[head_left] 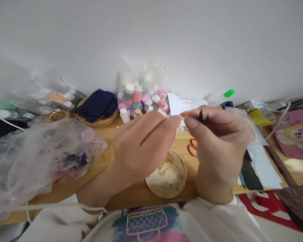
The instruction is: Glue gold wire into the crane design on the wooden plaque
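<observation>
Both my hands are raised close together over the table, fingertips nearly touching. My left hand [143, 151] is closed in a pinch, its back toward me; what lies between its fingers is hidden. The thumb and forefinger of my right hand [217, 148] pinch a tiny yellow piece [186, 116], too small to name. A black two-pointed tool [204, 116] sticks out from inside the right hand, its rest hidden by the fingers. Below lies a round cream embroidery piece [175, 181] with gold stitching, partly covered by my left hand.
Red-handled scissors [192, 148] lie behind the embroidery. Along the wall stand a bag of bead jars [143, 95], a basket [101, 122] with dark blue cloth [98, 105], and white paper [175, 102]. A clear plastic bag [65, 151] spreads at left; a black phone-like slab [251, 174] lies at right.
</observation>
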`<state>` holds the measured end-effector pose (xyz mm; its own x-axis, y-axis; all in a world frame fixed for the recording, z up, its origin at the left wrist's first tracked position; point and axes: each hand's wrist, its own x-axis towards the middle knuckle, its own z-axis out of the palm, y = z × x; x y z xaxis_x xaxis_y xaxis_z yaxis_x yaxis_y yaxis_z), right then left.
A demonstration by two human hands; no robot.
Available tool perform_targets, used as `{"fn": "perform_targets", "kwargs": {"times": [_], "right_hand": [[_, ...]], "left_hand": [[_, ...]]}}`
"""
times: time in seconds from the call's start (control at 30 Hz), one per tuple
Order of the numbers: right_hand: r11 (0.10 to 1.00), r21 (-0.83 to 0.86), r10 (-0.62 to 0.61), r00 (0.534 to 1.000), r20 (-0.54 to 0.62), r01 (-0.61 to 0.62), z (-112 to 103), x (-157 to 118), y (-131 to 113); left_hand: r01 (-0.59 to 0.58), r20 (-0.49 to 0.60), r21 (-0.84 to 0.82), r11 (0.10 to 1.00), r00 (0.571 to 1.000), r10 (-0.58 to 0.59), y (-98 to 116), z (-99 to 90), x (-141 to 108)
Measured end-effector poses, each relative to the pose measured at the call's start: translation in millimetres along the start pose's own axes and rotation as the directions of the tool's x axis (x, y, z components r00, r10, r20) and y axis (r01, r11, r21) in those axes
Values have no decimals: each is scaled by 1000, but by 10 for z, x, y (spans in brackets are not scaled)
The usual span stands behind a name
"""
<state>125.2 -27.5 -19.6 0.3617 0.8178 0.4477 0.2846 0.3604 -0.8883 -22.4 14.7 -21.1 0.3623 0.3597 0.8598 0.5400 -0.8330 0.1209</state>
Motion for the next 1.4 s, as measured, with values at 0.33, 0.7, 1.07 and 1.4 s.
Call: {"fn": "perform_targets", "kwargs": {"times": [0.33, 0.7, 1.07, 1.4], "right_hand": [[992, 46, 119, 993, 20, -120, 83, 91, 14], [987, 112, 108, 993, 49, -113, 79, 148, 82], [992, -125, 19, 998, 66, -11, 37, 148, 65], [977, 84, 181, 972, 150, -195, 30, 161, 82]], "left_hand": [[53, -10, 43, 998, 999, -52, -102, 94, 29], [-26, -3, 11, 1000, 1000, 26, -197, 168, -51], [199, 174, -285, 938, 973, -154, -241, 145, -3], [610, 367, -521, 597, 792, -488, -155, 68, -29]]}}
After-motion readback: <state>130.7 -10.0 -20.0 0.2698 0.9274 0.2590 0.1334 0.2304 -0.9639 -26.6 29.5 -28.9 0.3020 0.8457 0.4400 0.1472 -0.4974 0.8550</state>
